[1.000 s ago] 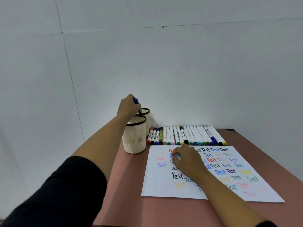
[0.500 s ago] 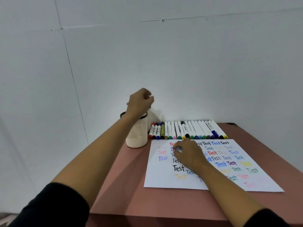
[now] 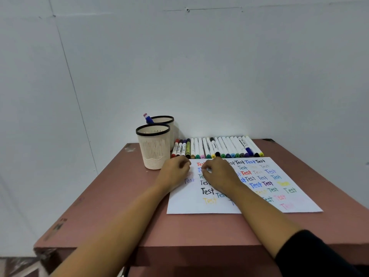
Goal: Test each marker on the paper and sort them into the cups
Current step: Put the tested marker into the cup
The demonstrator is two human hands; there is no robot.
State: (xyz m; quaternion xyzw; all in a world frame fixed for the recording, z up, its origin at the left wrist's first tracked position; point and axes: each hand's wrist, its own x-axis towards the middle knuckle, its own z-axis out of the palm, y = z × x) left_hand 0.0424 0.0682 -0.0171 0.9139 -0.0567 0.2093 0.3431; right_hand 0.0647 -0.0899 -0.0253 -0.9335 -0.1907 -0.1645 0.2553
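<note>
A white paper covered in coloured "Test" words lies on the table. Behind it, a row of capped markers lies side by side. Two cream mesh cups stand at the left: the near cup shows nothing sticking out, and the far cup holds a blue marker leaning out to the left. My left hand rests curled at the paper's top left corner, just below the leftmost markers. My right hand lies curled on the paper beside it. Neither hand shows a marker.
The reddish table ends at a front edge near my forearms and a left edge beside the cups. A white wall stands directly behind the cups and marker row.
My left hand dropped the blue marker into the far cup and came down to the paper's top left corner. The right hand stayed on the paper.
</note>
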